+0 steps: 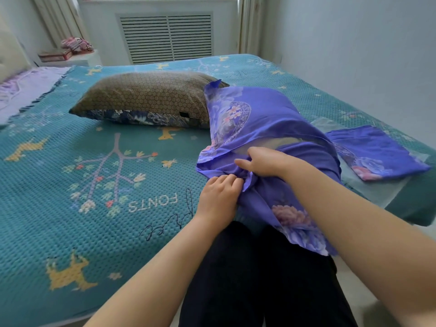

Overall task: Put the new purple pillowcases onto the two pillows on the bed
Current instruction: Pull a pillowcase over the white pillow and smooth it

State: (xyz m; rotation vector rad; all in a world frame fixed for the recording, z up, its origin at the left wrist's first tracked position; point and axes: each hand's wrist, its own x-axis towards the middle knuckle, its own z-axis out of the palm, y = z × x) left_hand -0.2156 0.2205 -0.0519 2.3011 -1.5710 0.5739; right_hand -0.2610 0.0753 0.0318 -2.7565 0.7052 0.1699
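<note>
Close by the bed's near edge, a person in dark trousers (259, 279) works on a pillow. Both hands bunch the open end of a purple floral pillowcase (257, 114) that is drawn over most of one pillow. A pale strip of that pillow (283, 142) shows in the mouth of the case.

Left hand (218, 197): fingers curled down into the gathered cloth at the lower lip of the opening, clamped on it. Right hand (262, 161): fingers curled over the upper fold of the same opening, gripping it just above the left hand; the two hands nearly touch. Whether the right thumb is under the fabric is hard to say from here.

Loose end of the case hangs over the person's lap. The cased pillow lies tilted, far end resting against the second pillow (146, 95), brown honeycomb-patterned on top with a dark blue floral underside, lying flat mid-bed.

Second purple pillowcase (377, 152), folded flat, lies on a clear plastic wrapper (368, 187) to the right, near the bed's right edge.

Bed cover (70, 185) teal, waffle-textured, with deer, a tree and lettering. Lilac cloth (26, 90) at far left. Slatted radiator cover (166, 36) under the window; a pink bundle (76, 44) and a flat box (55, 55) on the ledge beside it.
</note>
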